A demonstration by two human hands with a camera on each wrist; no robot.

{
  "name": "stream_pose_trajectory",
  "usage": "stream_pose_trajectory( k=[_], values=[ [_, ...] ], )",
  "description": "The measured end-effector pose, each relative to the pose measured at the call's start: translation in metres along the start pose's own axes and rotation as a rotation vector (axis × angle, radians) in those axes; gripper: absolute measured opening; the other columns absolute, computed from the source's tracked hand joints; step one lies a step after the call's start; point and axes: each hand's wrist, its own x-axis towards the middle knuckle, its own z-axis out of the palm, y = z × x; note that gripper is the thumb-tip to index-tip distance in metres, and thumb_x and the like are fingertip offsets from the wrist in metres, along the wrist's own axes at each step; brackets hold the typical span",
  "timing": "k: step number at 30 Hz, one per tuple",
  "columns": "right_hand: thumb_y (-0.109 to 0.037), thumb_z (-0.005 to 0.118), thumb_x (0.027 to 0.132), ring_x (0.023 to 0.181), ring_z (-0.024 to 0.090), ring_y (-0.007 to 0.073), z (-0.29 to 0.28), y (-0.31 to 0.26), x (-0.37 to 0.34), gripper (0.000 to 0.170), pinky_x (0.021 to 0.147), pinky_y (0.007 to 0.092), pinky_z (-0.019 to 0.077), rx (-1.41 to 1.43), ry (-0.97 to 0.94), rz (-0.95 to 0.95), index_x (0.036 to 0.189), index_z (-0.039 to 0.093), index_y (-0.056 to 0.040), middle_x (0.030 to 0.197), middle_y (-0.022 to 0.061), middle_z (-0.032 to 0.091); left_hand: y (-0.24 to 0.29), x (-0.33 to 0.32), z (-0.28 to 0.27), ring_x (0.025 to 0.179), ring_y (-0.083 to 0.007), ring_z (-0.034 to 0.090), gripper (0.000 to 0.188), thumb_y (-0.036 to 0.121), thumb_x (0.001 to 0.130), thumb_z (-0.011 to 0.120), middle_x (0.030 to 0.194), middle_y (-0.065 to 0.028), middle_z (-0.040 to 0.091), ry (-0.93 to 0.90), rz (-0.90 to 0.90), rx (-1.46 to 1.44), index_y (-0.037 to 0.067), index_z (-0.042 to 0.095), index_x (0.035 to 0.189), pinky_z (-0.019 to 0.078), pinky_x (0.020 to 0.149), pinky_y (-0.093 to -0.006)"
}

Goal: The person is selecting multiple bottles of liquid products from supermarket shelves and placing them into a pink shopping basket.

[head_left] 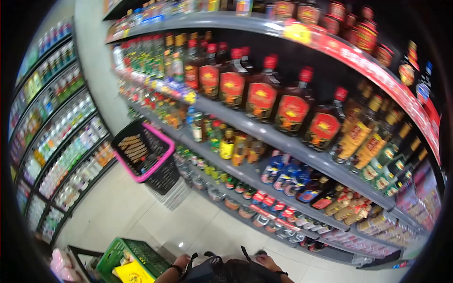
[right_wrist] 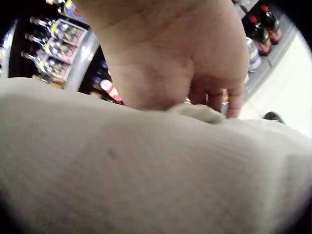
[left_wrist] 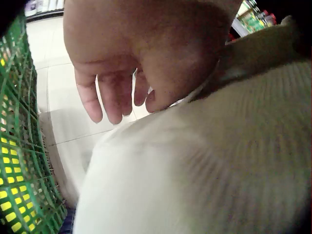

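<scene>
Green basket [head_left: 107, 259] is the nearest thing to the left hand [left_wrist: 146, 53]: we see it on the floor side, at the lower left of the head view, apart from that hand. A yellow pack [head_left: 134, 272] lies in it, and from the left wrist we catch yellow through its mesh. The left hand hangs loose beside pale cloth [left_wrist: 146, 180], fingers pointing down with narrow gaps between them, and we see nothing in its grip. The right hand [right_wrist: 180, 53] also hangs against pale cloth, fingers loosely bent; its grip looks slack, and we see nothing held, though its thumb is hidden from us. Dark bands circle both wrists.

Ahead of us runs a grey shelf [head_left: 231, 112] of bottles, slanting across the head view. Big red-labelled bottles [head_left: 261, 96] stand in a row on it, with blue bottles [head_left: 272, 170] lower down. A yellow tag [head_left: 297, 32] sits on the edge above. Near the shelf's left end we find a black basket [head_left: 163, 181] with a pink rim, resting on a whitish stack [head_left: 172, 200]; its contents are too blurred for us to name. Pale tiles [head_left: 203, 221] cover the floor.
</scene>
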Motion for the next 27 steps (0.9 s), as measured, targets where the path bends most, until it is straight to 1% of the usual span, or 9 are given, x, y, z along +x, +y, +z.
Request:
stream_pose_trajectory(
  k=[5,7,9,12,14,15,16,23,27],
  values=[
    [-0.038,0.063,0.081,0.086,0.067,0.0232,0.027,-0.066,0.039,0.033,0.081,0.0346,0.0520,-0.176,-0.145,0.381,0.095,0.071,-0.0090,0.082,0.0103,0.069,-0.011,-0.059,-0.037,0.091,-0.0314,0.067,0.035,0.031,0.084,0.061,0.095,-0.0180,0.069,0.261,-0.148,-0.427,0.002,0.066,0.102,0.0522,0.081,-0.0400],
    [-0.038,0.062,0.079,0.091,0.066,0.0286,0.046,-0.053,0.081,0.033,0.084,0.0380,0.0514,-0.351,-0.179,0.066,0.093,0.071,-0.0093,0.091,0.0126,0.070,-0.025,-0.082,-0.038,0.092,-0.0320,0.067,0.037,0.034,0.085,0.063,0.095,-0.0182,0.069,0.348,-0.178,-0.475,0.002,0.065,0.103,0.0520,0.081,-0.0394],
    [-0.037,0.064,0.081,0.071,0.069,0.0189,0.059,-0.091,0.103,0.034,0.068,0.0316,0.0546,-0.486,-0.190,-0.062,0.096,0.069,-0.0068,0.081,0.0101,0.071,-0.069,-0.094,-0.004,0.094,-0.0325,0.066,0.041,0.037,0.085,0.064,0.096,-0.0184,0.069,0.303,-0.215,-0.417,0.001,0.064,0.104,0.0513,0.083,-0.0386],
    [-0.036,0.063,0.081,0.070,0.069,0.0202,0.091,-0.157,0.136,0.033,0.070,0.0336,0.0543,-0.575,-0.241,-0.110,0.097,0.069,-0.0068,0.081,0.0104,0.071,-0.086,-0.136,0.019,0.097,-0.0315,0.065,0.036,0.028,0.087,0.063,0.101,-0.0176,0.068,0.269,-0.283,-0.544,0.000,0.063,0.109,0.0500,0.085,-0.0378],
    [-0.034,0.064,0.081,0.071,0.069,0.0218,0.121,-0.198,0.159,0.032,0.072,0.0354,0.0538,-0.579,-0.273,-0.155,0.098,0.068,-0.0066,0.084,0.0122,0.071,-0.153,-0.161,0.109,0.097,-0.0312,0.065,0.034,0.025,0.087,0.062,0.101,-0.0177,0.068,0.285,-0.271,-0.533,0.000,0.062,0.110,0.0500,0.085,-0.0371],
    [-0.033,0.064,0.081,0.074,0.069,0.0230,0.136,-0.221,0.167,0.032,0.072,0.0351,0.0537,-0.559,-0.278,-0.156,0.098,0.068,-0.0063,0.087,0.0132,0.070,-0.162,-0.143,0.095,0.096,-0.0293,0.066,0.032,0.023,0.088,0.060,0.097,-0.0175,0.068,0.239,-0.115,-0.646,0.000,0.062,0.111,0.0503,0.085,-0.0354],
    [-0.034,0.064,0.081,0.082,0.068,0.0274,0.152,-0.242,0.179,0.032,0.077,0.0370,0.0527,-0.534,-0.303,-0.137,0.098,0.068,-0.0072,0.090,0.0147,0.070,-0.159,-0.143,0.105,0.094,-0.0281,0.066,0.033,0.023,0.088,0.061,0.094,-0.0160,0.068,0.379,-0.343,-0.709,0.000,0.061,0.112,0.0508,0.083,-0.0342],
    [-0.026,0.062,0.083,0.083,0.067,0.0296,0.283,-0.399,0.237,0.022,0.076,0.0379,0.0522,-0.355,-0.308,-0.286,0.096,0.067,-0.0085,0.087,0.0145,0.069,-0.175,-0.138,-0.041,0.100,-0.0259,0.064,0.043,0.028,0.086,0.063,0.102,-0.0180,0.066,0.441,-0.542,-0.844,-0.002,0.057,0.117,0.0500,0.083,-0.0355],
    [-0.020,0.061,0.086,0.067,0.063,0.0223,0.350,-0.506,0.259,0.017,0.063,0.0344,0.0499,-0.240,-0.265,-0.449,0.093,0.066,-0.0056,0.077,0.0102,0.067,-0.159,-0.157,-0.208,0.094,-0.0277,0.065,0.033,0.020,0.087,0.061,0.093,-0.0168,0.067,0.616,-0.223,-0.723,-0.001,0.057,0.112,0.0481,0.083,-0.0349]
  ],
)
